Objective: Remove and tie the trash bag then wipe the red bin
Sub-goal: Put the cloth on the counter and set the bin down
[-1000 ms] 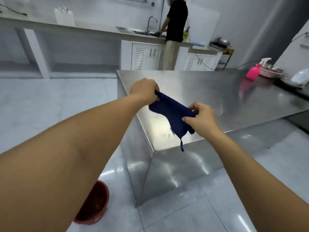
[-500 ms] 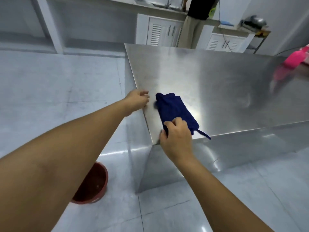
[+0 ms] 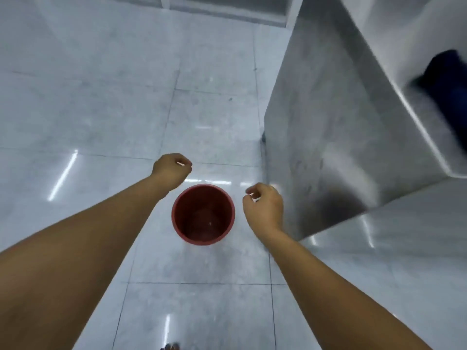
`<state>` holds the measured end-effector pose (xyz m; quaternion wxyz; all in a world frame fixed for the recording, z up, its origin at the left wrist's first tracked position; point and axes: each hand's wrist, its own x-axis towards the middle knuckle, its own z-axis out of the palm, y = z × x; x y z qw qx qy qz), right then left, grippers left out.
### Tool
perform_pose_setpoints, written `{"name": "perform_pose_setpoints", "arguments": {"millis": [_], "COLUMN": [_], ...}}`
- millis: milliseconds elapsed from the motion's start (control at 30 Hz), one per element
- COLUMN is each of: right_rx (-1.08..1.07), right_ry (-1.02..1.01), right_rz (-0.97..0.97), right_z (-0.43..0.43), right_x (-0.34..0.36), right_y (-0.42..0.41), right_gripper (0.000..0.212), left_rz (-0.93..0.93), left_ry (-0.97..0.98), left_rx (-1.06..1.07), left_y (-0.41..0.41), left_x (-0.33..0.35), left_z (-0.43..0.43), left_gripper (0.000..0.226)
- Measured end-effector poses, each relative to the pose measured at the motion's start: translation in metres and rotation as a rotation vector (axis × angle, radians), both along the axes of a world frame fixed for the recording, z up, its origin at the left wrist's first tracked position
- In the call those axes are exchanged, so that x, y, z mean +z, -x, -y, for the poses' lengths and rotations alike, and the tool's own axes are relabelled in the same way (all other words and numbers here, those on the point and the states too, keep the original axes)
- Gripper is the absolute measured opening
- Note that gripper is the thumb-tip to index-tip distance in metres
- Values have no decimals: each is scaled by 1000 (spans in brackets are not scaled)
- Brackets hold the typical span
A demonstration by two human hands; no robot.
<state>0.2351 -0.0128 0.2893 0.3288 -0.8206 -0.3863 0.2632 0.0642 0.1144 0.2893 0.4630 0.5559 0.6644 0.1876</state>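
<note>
The steel table (image 3: 328,122) stands right of my right hand (image 3: 265,208). The red bin (image 3: 192,213) stands upright, mouth up, between and below both hands, neither plainly nearer. The blue cloth (image 3: 447,82) lies far up-right, nearer that hand. It and my left hand (image 3: 170,170) hang loosely curled, holding nothing.

The bin (image 3: 203,214) stands on the floor (image 3: 88,97) between the left hand (image 3: 171,170) and right hand (image 3: 264,208); right of it, the bench (image 3: 328,122) carries a cloth (image 3: 447,82).

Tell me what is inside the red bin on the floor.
The red bin shows only its bare dark-red bottom and inner walls: no bag or trash, just one pale speck. The inner wall nearest the camera is hidden behind the rim.
</note>
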Motion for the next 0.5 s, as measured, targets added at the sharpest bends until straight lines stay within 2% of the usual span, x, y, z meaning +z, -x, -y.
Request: {"name": "perform_pose_setpoints", "arguments": {"millis": [133, 200, 333, 400, 500], "right_rx": [-201, -315, -510, -513, -468], "right_ry": [168, 271, 531, 572, 520], "right_rz": [-120, -193, -477, -583, -683], "right_z": [-1, 1, 4, 2, -6], "right_x": [-117, -165, -235, -260, -286], "right_y": [22, 32, 46, 52, 61], "right_gripper": [15, 28, 54, 57, 43], "left_rz": [-78, -117, -176, -126, 104], "left_ry": [121, 179, 215, 239, 365], "left_rx": [-9, -31, -185, -136, -7], "left_y": [47, 61, 71, 70, 65], "left_x": [-110, -159, -233, -257, -276], "left_z": [26, 40, 57, 57, 49], "left_gripper": [24, 38, 60, 71, 94]}}
